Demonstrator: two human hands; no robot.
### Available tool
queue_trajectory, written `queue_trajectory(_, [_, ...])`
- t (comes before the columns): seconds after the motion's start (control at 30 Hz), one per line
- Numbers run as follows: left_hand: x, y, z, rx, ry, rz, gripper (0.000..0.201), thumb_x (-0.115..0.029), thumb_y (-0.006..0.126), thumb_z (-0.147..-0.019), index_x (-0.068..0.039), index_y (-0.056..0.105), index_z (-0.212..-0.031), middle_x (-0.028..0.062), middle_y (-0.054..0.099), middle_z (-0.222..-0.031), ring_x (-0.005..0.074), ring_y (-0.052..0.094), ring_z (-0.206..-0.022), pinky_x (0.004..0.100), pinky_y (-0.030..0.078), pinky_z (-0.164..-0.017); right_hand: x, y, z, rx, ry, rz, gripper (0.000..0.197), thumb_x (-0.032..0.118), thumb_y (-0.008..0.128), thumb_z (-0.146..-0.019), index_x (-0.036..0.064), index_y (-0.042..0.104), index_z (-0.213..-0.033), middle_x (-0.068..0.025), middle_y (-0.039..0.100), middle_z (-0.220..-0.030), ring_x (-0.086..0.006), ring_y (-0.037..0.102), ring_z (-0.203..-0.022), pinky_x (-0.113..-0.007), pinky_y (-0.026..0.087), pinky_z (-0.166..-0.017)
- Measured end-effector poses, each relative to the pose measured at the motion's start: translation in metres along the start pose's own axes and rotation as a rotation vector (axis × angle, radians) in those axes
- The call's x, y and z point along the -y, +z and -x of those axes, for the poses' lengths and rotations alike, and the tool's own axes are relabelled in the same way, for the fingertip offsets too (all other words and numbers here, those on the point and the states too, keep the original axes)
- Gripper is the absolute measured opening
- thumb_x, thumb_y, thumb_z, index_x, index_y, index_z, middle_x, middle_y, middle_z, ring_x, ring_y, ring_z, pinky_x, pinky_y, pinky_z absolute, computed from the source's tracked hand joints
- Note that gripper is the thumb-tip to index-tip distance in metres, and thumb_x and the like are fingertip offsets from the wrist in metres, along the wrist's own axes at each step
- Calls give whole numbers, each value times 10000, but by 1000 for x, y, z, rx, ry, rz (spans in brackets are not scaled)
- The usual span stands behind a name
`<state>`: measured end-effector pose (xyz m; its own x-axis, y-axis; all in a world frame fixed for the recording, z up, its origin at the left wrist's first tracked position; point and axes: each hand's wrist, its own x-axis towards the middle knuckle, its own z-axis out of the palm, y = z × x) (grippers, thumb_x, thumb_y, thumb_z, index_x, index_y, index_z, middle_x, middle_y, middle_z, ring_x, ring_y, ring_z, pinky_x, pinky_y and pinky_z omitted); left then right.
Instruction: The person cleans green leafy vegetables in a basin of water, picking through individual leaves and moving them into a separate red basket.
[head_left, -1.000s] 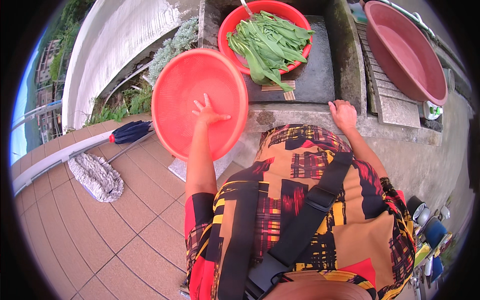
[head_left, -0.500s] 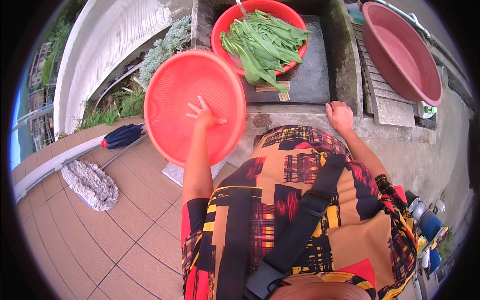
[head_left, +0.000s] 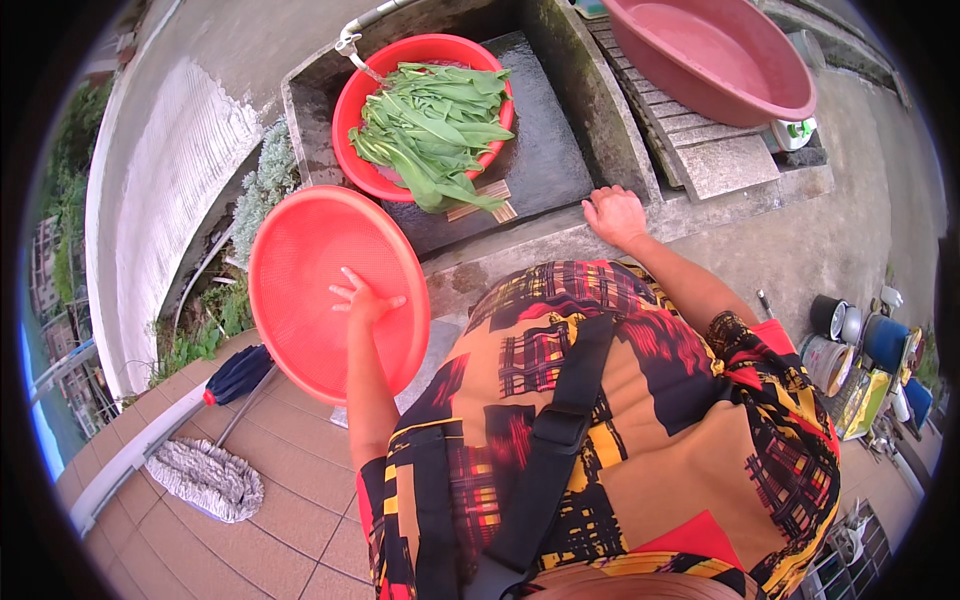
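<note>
View just swung, work hasn't: left hand (head_left: 364,303) splayed inside red colander (head_left: 300,250), right hand (head_left: 614,216) half-open on concrete sink ledge (head_left: 545,245), neither gripping anything.

no readable text, no legible labels, brands or numbers, no readable signs

Left hand (head_left: 364,300) splayed inside a red strainer (head_left: 300,260), right hand (head_left: 615,217) on the sink's (head_left: 590,100) edge, leafy greens (head_left: 432,130) heaped in a red basin (head_left: 345,125).

Left hand (head_left: 364,301) at nine o'clock and right hand (head_left: 616,217) at two make two, as do red basin (head_left: 430,46) at eleven and maroon basin (head_left: 735,62) at one. Colander (head_left: 308,275) at nine, tap (head_left: 347,45) at eleven and white mop (head_left: 206,479) at eight number one each.
</note>
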<state>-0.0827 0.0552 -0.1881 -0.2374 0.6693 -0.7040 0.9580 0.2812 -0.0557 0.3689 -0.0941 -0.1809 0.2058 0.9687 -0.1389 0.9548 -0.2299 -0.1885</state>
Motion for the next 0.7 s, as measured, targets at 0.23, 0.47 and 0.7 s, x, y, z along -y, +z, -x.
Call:
queue_trajectory(0.23, [1,1,1,1,-1,24,1471,-418,875,-427,-190,-239,-1360,300,-235,-1381,593,-112,-1230,565,123,-1048,1,3,0,19,-6,13,285,312,492,-830,63,605,-748,-105,611,-794,-264,572,-810,-396,438,-710])
queue_trajectory(0.47, [1,-1,2,-3,-7,34,1468,-413,875,-431,-191,-242,-1359,297,-243,-1380,593,-119,-1229,564,124,-1048,1,2,-1,15,-15,26,274,302,497,-825,65,600,-734,-103,608,-785,-265,572,-804,-398,441,-705])
queue_trajectory(0.7, [-7,-5,5,-2,-5,31,1470,-407,876,-431,-192,-244,-1358,298,-261,-1371,591,-136,-1226,562,122,-1049,0,1,-1,3,-12,27,271,298,504,-819,64,606,-730,-101,612,-779,-263,577,-804,-397,444,-702])
